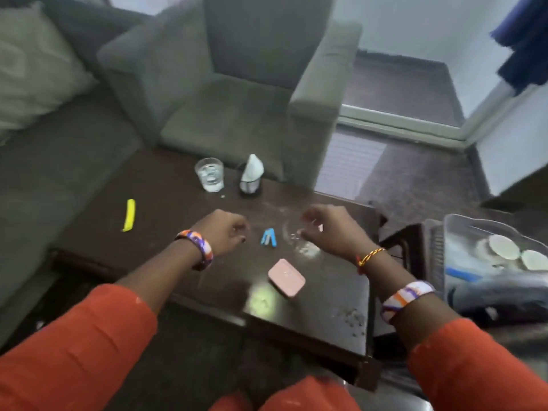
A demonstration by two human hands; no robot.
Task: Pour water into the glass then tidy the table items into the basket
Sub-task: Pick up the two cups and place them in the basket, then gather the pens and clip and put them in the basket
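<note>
Hovering over the dark counter (166,203), both hands hold nothing certain.
Left hand (221,229) fingers loosely curled, empty; right hand (329,229) too blurred to tell. Water-filled glass (209,174) stands far side; clear basket (486,262) right.

One head-worn wide-angle camera looks forward and steeply down from above the person's lap onto a dark coffee table (184,262), which fills the middle of the frame. A grey armchair (237,93) stands beyond the table's far edge. Edges bend and the picture is blurred, perhaps from head motion. No second view exists.
</note>
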